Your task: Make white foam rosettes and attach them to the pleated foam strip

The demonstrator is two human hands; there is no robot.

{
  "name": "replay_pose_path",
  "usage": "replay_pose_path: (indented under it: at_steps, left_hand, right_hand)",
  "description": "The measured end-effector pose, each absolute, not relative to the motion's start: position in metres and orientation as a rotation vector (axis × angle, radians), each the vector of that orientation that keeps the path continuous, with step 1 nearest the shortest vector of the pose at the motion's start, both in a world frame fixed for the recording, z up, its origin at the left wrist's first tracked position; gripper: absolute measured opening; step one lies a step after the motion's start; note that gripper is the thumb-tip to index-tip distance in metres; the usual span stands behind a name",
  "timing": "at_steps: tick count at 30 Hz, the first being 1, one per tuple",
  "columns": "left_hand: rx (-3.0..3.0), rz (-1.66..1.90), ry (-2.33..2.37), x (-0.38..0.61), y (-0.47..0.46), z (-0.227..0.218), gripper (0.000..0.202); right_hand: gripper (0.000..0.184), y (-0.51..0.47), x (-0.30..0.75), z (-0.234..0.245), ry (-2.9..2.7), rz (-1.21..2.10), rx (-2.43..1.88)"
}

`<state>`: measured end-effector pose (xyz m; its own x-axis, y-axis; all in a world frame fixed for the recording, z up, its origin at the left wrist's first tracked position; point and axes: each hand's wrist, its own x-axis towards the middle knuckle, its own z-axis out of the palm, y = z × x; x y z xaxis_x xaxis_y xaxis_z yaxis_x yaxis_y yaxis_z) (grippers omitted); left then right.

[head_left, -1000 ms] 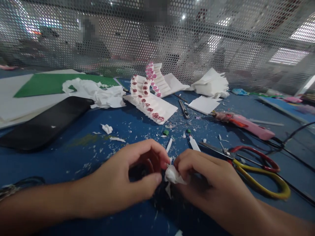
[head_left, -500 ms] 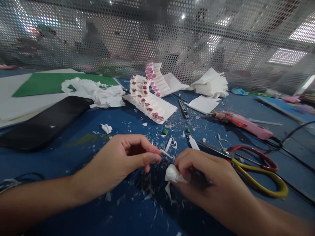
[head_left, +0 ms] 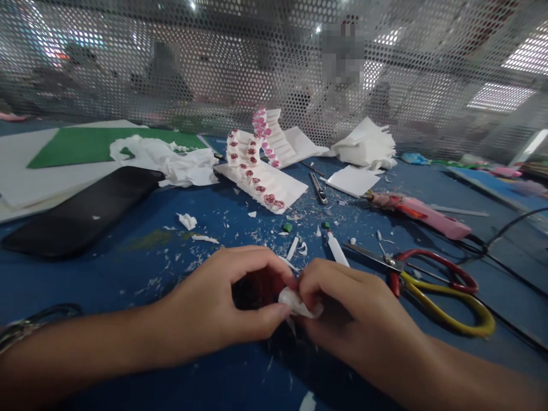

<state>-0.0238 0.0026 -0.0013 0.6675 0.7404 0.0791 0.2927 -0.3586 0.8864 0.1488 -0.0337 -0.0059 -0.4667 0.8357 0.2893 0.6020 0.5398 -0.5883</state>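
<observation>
Both hands meet low in the middle over the blue table (head_left: pixel 128 268). My left hand (head_left: pixel 222 311) curls its thumb and fingers onto a small crumpled white paper wad (head_left: pixel 293 301). My right hand (head_left: pixel 351 308) pinches the same wad from the right, fingers closed round it. Tiny white paper scraps (head_left: pixel 295 246) litter the table just beyond the fingertips. Red and yellow-handled scissors (head_left: pixel 436 285) lie right of my right hand.
A white pleated paper piece with pink rosettes (head_left: pixel 261 177) stands behind. A black phone (head_left: pixel 81 214), torn white tissue (head_left: pixel 171 160), green sheet (head_left: pixel 85 145), a pink tool (head_left: pixel 423 214), a craft knife (head_left: pixel 317 188) and a perforated metal screen (head_left: pixel 274 63) surround the work spot.
My left hand drew away holding a thin white sliver, then came back and closed on the paper wad again. The right hand stayed on the wad.
</observation>
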Motion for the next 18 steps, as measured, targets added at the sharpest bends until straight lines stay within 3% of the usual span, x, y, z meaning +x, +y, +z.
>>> replay_pose_path:
  at_steps: [18]
  left_hand:
    - [1.785, 0.640, 0.901, -0.0259, 0.0097, -0.0044, 0.011]
  right_hand:
    - [0.023, -0.0351, 0.1512, -0.0067, -2.215, 0.566, -1.183]
